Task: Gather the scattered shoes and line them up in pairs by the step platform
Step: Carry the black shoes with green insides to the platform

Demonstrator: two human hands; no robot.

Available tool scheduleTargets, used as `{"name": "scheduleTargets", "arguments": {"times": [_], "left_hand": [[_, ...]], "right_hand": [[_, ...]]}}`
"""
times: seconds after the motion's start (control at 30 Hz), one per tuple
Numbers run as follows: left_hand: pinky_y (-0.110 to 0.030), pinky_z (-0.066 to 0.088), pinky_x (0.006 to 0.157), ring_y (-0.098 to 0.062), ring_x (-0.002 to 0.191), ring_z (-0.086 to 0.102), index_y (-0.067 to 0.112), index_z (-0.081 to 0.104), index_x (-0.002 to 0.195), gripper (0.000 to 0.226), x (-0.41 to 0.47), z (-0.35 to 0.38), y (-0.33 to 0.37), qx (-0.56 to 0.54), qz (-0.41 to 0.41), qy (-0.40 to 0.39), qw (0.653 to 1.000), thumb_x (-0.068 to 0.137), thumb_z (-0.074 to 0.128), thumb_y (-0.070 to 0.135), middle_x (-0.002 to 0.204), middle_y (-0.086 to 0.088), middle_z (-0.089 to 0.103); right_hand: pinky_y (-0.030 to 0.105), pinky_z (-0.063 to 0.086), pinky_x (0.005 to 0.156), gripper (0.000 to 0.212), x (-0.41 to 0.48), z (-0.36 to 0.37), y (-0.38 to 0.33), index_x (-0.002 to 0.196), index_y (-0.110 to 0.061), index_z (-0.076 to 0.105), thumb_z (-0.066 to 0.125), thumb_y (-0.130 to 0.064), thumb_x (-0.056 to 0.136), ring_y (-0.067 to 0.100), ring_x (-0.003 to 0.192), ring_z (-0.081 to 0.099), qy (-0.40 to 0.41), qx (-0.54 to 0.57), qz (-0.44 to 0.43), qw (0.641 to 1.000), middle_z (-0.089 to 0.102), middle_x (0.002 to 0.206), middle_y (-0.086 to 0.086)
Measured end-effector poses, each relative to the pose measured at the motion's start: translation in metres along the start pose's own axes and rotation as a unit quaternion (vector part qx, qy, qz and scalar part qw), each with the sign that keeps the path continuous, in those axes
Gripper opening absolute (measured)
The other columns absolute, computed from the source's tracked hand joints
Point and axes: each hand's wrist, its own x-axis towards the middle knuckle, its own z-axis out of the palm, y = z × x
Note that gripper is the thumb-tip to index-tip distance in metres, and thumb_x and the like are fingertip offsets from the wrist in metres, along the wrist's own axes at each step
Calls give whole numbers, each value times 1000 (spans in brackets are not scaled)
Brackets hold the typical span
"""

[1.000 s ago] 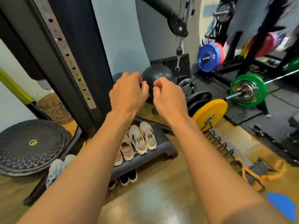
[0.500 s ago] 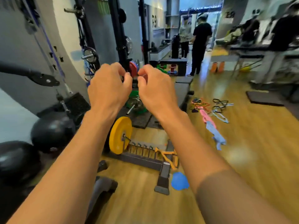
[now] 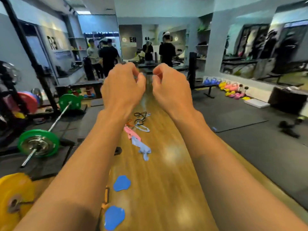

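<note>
Bare left hand (image 3: 122, 88) and right hand (image 3: 171, 88) up, fingers curled, empty: no shoes in view, likely scanning for strays.

A dark shape (image 3: 289, 131) that may be one of the shoes lies low on the black floor mat (image 3: 250, 147) at the far right, just beside a yellow-green patch (image 3: 301, 117), all too smeared by blur to tell for certain.
</note>
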Motion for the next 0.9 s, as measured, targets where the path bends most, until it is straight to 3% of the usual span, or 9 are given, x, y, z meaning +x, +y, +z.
{"name": "scheduleTargets", "arguments": {"times": [0.17, 0.3, 0.43, 0.57, 0.7, 0.9], "left_hand": [[-32, 40, 68, -23, 91, 60, 22, 66, 94, 22, 20, 95, 116, -86, 55, -31, 994, 90, 50, 38, 99, 0, 65], [-39, 50, 73, -23, 88, 60, 21, 65, 93, 22, 34, 162, 200, -155, 100, -76, 980, 91, 50, 36, 96, -1, 64], [-42, 51, 77, -24, 92, 60, 22, 65, 94, 22, 43, 220, 273, -209, 132, -93, 965, 90, 50, 37, 98, -2, 65], [-39, 51, 76, -23, 88, 61, 21, 65, 90, 20, 59, 277, 330, -279, 159, -117, 940, 90, 51, 35, 95, -2, 66], [-29, 40, 67, -15, 85, 58, 20, 65, 86, 17, 86, 330, 375, -354, 171, -118, 912, 90, 53, 32, 90, 1, 66], [-26, 42, 66, -12, 75, 58, 24, 64, 84, 14, 141, 417, 440, -433, 195, -146, 868, 90, 55, 32, 73, 10, 59]], "right_hand": [[45, 49, 78, 22, 26, -78, 114, 111, -19, 58, 44, -28, 98, 26, 96, 58, 37, -68, 43, 996, 64, 106, 2], [40, 47, 71, 20, 43, -136, 194, 108, -19, 58, 43, -28, 98, 25, 91, 57, 82, -129, 87, 984, 63, 102, 1], [42, 49, 74, 20, 56, -183, 259, 106, -18, 59, 43, -26, 98, 25, 89, 57, 131, -177, 125, 967, 64, 99, 1], [41, 49, 74, 20, 71, -219, 319, 108, -19, 60, 44, -26, 97, 24, 89, 58, 168, -218, 165, 947, 65, 100, 0], [39, 49, 76, 19, 99, -245, 374, 107, -21, 61, 46, -25, 97, 20, 90, 58, 212, -253, 181, 927, 65, 99, -3], [39, 49, 79, 21, 163, -271, 454, 109, -20, 63, 46, -25, 97, 18, 92, 59, 261, -288, 200, 900, 66, 101, -4]]}}
